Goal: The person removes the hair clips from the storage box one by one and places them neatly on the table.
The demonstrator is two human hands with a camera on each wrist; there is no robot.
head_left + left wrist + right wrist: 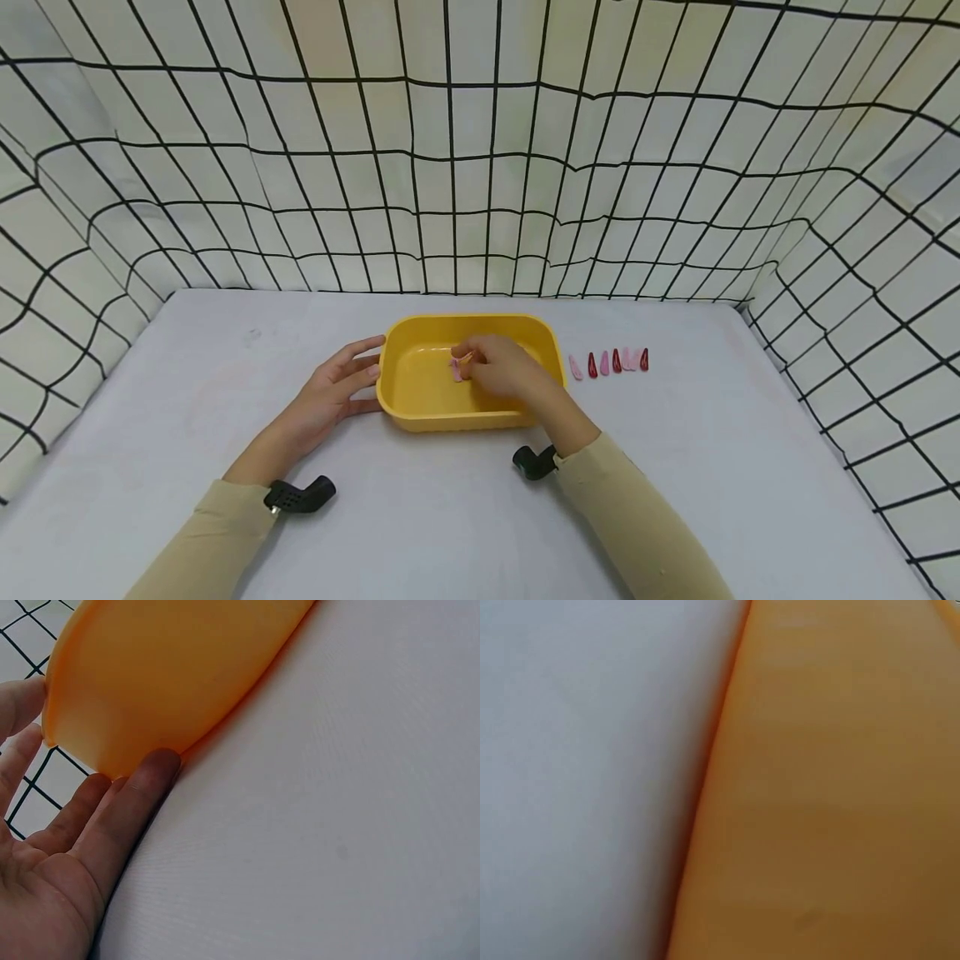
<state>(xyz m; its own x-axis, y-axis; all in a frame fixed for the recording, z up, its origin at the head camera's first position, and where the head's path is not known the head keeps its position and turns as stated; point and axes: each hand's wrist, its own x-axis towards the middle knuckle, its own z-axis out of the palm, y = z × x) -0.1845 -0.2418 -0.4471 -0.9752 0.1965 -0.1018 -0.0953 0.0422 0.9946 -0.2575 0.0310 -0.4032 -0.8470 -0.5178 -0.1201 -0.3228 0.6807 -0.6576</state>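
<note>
My left hand (339, 385) rests with spread, mostly straight fingers against the left end of a yellow plastic tray (465, 423). In the left wrist view, fingertips (160, 763) touch the tray's outer wall (172, 667). My right hand (498, 367) reaches over the tray's right side, fingers bent down inside it. At its fingertips is a small pink piece (456, 369), possibly a hair clip; whether the fingers pinch it is unclear. The right wrist view shows only the blurred tray wall (817, 787), no hand.
Right of the tray, several small teardrop-shaped pieces, like snap hair clips, lie in a row, among them a red one (592, 365) and a pink one (604, 363). Black-lined white netting (472, 183) stands behind and beside the white table (420, 517).
</note>
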